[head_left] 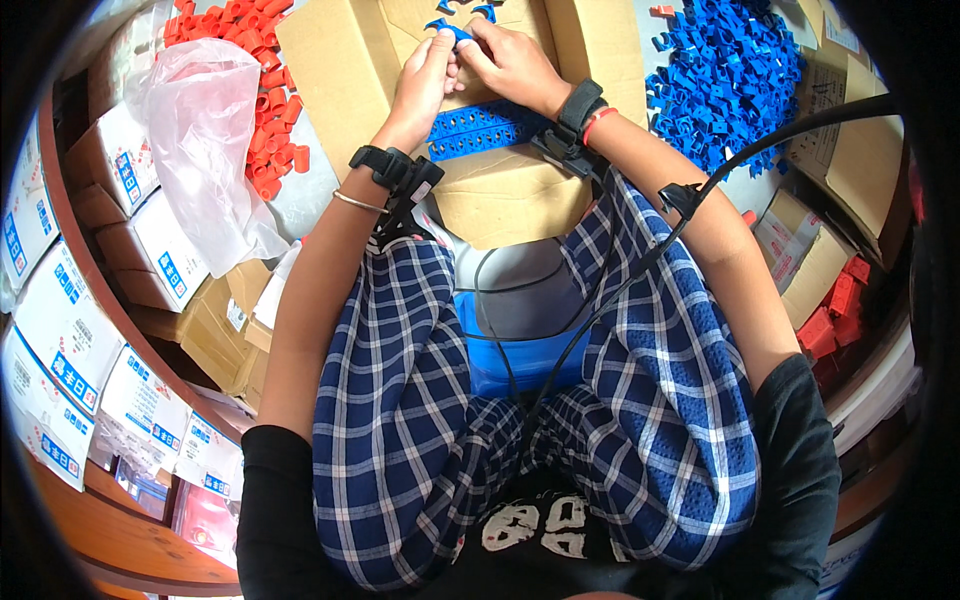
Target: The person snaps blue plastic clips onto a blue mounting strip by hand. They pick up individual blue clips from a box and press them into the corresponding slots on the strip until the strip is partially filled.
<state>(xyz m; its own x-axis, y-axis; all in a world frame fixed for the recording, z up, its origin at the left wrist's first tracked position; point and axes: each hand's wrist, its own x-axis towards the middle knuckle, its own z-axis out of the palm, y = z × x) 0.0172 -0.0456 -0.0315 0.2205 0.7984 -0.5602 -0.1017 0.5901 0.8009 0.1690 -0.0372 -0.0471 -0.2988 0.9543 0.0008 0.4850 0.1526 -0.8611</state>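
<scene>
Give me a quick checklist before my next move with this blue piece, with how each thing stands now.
1. Blue piece held by both left hand and right hand: ok.
2. Blue piece undamaged: cannot tell; fingers partly cover it.
3. Cardboard box open beneath the hands: ok.
4. Blue pile and red pile apart, on opposite sides of the box: ok.
5. Black cable clear of the right arm in view: not ok; it crosses the arm.
</scene>
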